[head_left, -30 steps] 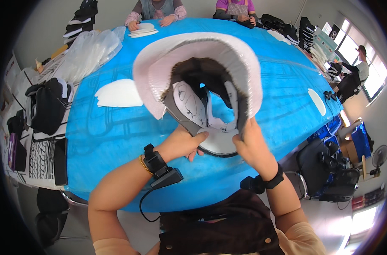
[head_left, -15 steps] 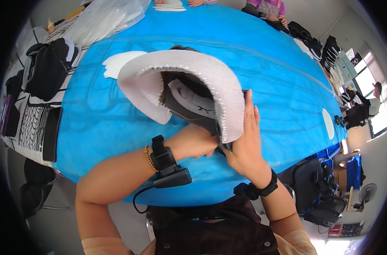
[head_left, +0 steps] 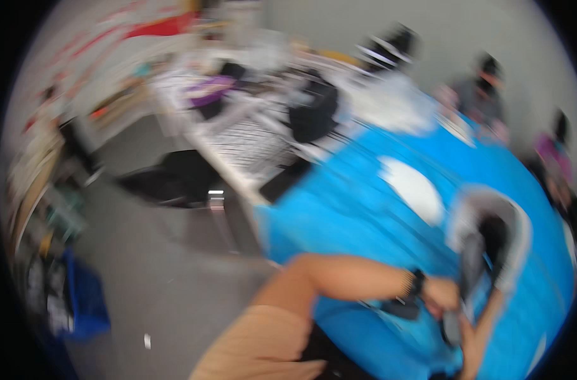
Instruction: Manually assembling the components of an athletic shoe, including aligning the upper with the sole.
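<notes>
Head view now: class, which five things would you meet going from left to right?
Blue box-like container, black chair with metal legs, black rounded bundle, flat white rounded shape, pale curved piece with a dark opening.

Lighting: indoor, moderately bright, diffuse; soft dark shadow on grey floor (head_left: 136,266) below black chair (head_left: 180,177); small white glint on metal frame (head_left: 217,197); white sheets (head_left: 413,190) bright, nearly without detail; definition: heavy motion blur overall, left hand (head_left: 442,294), right hand (head_left: 471,345) and pale-rimmed piece (head_left: 518,247) smeared, far people (head_left: 485,104) indistinct; distortion: fisheye, blue table (head_left: 358,234) bowed rightward, corners black
</notes>
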Demonstrator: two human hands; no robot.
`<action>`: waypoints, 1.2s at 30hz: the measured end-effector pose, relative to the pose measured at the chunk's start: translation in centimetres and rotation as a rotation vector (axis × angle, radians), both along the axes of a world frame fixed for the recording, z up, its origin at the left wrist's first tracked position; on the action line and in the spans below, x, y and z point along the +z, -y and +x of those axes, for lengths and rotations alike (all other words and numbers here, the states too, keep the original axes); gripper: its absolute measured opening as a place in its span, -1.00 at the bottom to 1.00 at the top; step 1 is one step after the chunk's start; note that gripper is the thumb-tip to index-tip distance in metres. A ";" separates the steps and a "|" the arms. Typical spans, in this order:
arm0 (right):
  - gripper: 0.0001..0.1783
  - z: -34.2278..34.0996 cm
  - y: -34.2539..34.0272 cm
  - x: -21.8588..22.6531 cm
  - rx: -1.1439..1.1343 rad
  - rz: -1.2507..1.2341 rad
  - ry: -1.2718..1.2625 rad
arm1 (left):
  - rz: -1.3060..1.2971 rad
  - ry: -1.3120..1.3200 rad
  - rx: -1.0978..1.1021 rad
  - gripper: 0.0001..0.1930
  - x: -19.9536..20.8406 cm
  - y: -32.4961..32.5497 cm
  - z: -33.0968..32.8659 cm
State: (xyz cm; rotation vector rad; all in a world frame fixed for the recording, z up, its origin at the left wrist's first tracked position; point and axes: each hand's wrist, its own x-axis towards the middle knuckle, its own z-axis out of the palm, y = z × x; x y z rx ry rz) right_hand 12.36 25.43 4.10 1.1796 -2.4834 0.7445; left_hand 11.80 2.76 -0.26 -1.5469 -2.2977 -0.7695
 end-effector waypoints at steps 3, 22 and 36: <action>-0.15 -4.5 -0.5 1.3 -0.019 -0.054 -0.186 | 0.148 1.113 0.153 -0.74 4.4 -3.7 1.3; -0.37 3.3 8.4 5.1 -0.183 0.569 -0.214 | 0.163 0.981 0.377 -0.79 3.5 -0.9 1.8; -0.40 4.4 3.6 1.5 -0.127 0.060 -0.440 | 0.181 1.078 0.389 -0.78 5.2 -1.2 4.0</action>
